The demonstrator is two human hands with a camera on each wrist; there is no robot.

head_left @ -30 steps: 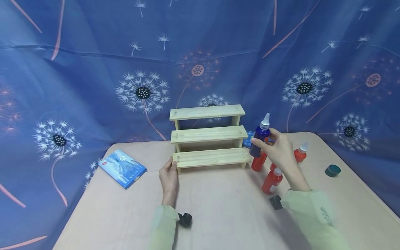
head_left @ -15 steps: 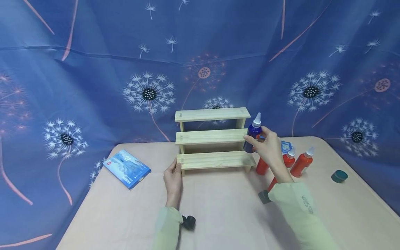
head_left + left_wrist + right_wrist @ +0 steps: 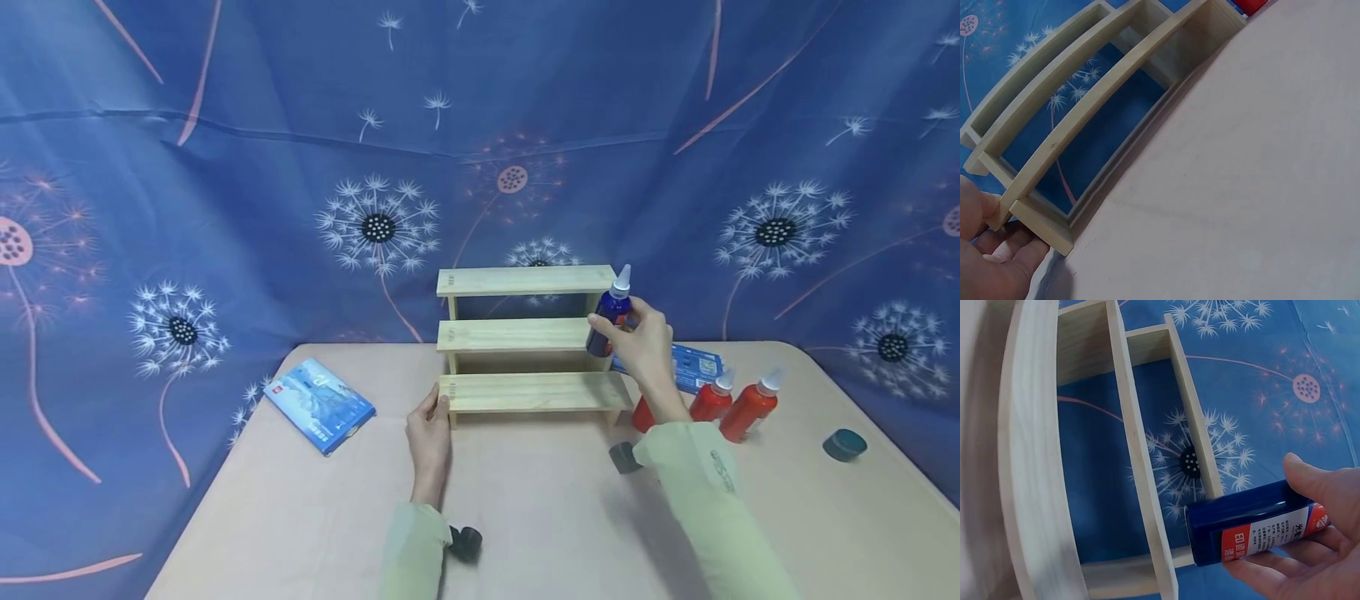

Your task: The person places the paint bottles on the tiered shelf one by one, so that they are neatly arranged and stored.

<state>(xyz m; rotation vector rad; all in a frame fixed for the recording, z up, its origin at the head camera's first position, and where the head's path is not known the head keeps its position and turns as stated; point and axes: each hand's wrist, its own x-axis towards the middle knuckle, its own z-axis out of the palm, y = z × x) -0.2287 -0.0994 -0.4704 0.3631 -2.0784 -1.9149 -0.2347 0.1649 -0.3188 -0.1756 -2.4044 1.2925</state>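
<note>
A three-tier wooden step shelf (image 3: pixel 534 392) stands at the back of the table. My left hand (image 3: pixel 429 437) grips the left end of its lowest step; the left wrist view has the thumb (image 3: pixel 988 203) above and the fingers below the board. In my right hand (image 3: pixel 648 350) is a dark blue squeeze bottle (image 3: pixel 606 323) with a pale pointed nozzle, tilted slightly. It is held in front of the right ends of the upper steps. The right wrist view shows the bottle's printed label (image 3: pixel 1266 534) and its base close to the shelf; whether they touch I cannot tell.
Red bottles (image 3: pixel 750 408) stand right of the shelf, one partly behind my right arm. A blue flat box (image 3: pixel 696 367) lies behind them. Another blue box (image 3: pixel 318 404) lies on the left. A dark green jar or lid (image 3: pixel 844 444) is far right. A patterned blue cloth hangs behind.
My right hand has carried the blue bottle leftward, from beside the shelf to in front of its right end. The left hand keeps its grip. The head view has turned left.
</note>
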